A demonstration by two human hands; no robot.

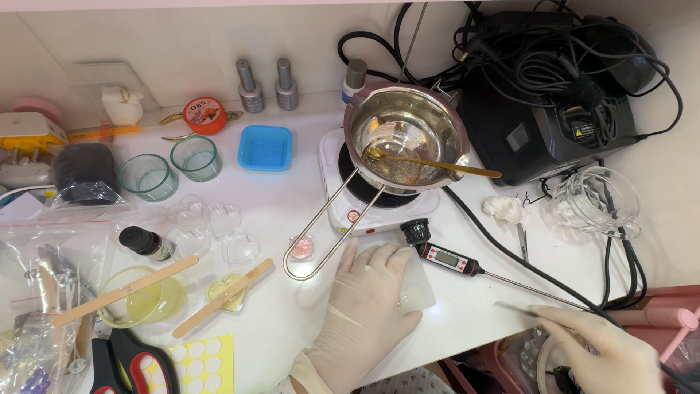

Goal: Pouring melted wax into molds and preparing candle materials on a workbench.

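- Latex-gloved left hand (368, 299) lies palm-down on the white table (292, 321), fingers curled round a pale translucent slab (417, 287), pressing it to the surface just below the hotplate.
- Gloved right hand (601, 350), at the lower right edge, pinches a thin dark blade-like tool (521, 308); the tool's type cannot be told.
- Digital probe thermometer (452, 257) lies just beside the slab, its needle pointing right.
- Steel melting pot (405, 135) sits on a small white electric hotplate (339, 186), a gold spoon (430, 162) resting inside, its wire handle reaching toward the left hand.
- Left of the hands: clear heart-shaped moulds (211, 219), wooden stirring sticks (222, 298), a cup of yellow liquid (142, 295), two glass cups (171, 168), a blue square mould (265, 148).
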